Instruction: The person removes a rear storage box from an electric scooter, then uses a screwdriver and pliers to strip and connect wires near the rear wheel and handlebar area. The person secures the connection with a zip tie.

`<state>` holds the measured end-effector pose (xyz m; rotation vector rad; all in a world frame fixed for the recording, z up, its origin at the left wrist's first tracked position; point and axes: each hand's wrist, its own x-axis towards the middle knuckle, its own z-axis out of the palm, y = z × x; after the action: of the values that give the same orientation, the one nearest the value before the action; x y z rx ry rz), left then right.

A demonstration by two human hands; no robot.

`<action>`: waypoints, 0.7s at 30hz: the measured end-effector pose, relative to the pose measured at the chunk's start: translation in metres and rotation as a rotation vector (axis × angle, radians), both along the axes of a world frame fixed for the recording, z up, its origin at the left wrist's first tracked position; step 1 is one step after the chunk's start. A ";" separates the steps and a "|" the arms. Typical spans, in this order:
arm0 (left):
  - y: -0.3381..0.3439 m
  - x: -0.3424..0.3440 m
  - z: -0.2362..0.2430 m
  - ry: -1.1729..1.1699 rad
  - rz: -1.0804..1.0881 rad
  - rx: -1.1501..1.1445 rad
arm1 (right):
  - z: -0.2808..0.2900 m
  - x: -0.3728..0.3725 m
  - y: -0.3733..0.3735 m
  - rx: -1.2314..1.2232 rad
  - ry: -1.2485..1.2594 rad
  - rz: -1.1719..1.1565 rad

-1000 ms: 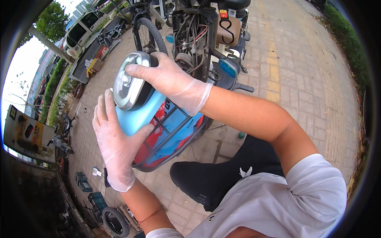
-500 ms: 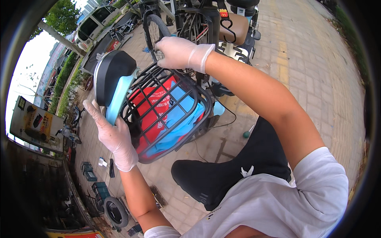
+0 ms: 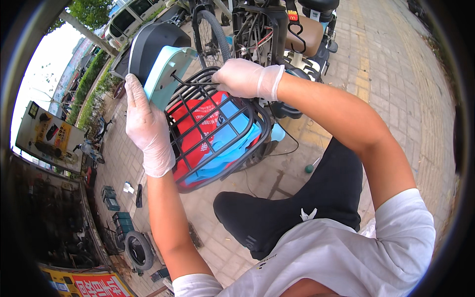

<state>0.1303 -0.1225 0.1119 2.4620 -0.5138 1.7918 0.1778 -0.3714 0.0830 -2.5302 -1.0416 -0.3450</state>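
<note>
My gloved left hand (image 3: 146, 123) grips the lower end of a tilted headlamp housing, made of a black shell (image 3: 151, 47) and a light blue panel (image 3: 166, 74); its lens is hidden. A black cable (image 3: 190, 83) runs from a hole in the panel to my gloved right hand (image 3: 237, 78), whose fingers are closed around it. Below both hands is a black wire basket (image 3: 252, 143) on the front of an electric scooter, with red (image 3: 193, 136) and blue (image 3: 230, 111) material inside. Just beyond, the scooter's open front (image 3: 250, 34) shows bundled wires.
A bicycle wheel (image 3: 210, 37) stands behind the basket. The scooter's tan seat (image 3: 304, 42) is at upper right. A loose tyre (image 3: 138, 250), green toolboxes (image 3: 123, 222) and a signboard (image 3: 47, 138) are at left. A small green item (image 3: 309, 168) lies beside my dark-clad leg (image 3: 292, 213).
The headlamp housing has turned from lens facing me to blue panel showing, and risen above the basket. My right hand has left the lens for the cable; my left hand has moved up.
</note>
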 end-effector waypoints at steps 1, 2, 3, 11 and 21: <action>-0.006 0.002 -0.001 0.036 -0.022 -0.014 | 0.001 0.000 -0.001 0.076 0.002 0.012; -0.011 0.004 -0.003 0.044 0.027 0.017 | 0.002 0.001 -0.002 0.114 0.017 -0.015; -0.013 0.005 -0.003 0.049 0.083 0.008 | 0.004 0.001 -0.003 0.169 0.044 -0.005; -0.011 -0.001 0.002 0.155 0.259 0.085 | 0.021 -0.008 -0.024 -0.312 -0.214 -0.106; -0.003 -0.028 -0.006 0.232 0.360 0.324 | 0.031 -0.007 -0.037 -0.515 -0.504 -0.288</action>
<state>0.1021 -0.1258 0.1054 3.1082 -0.3888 1.5961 0.1709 -0.4080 0.1141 -3.1650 -1.0315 -0.9401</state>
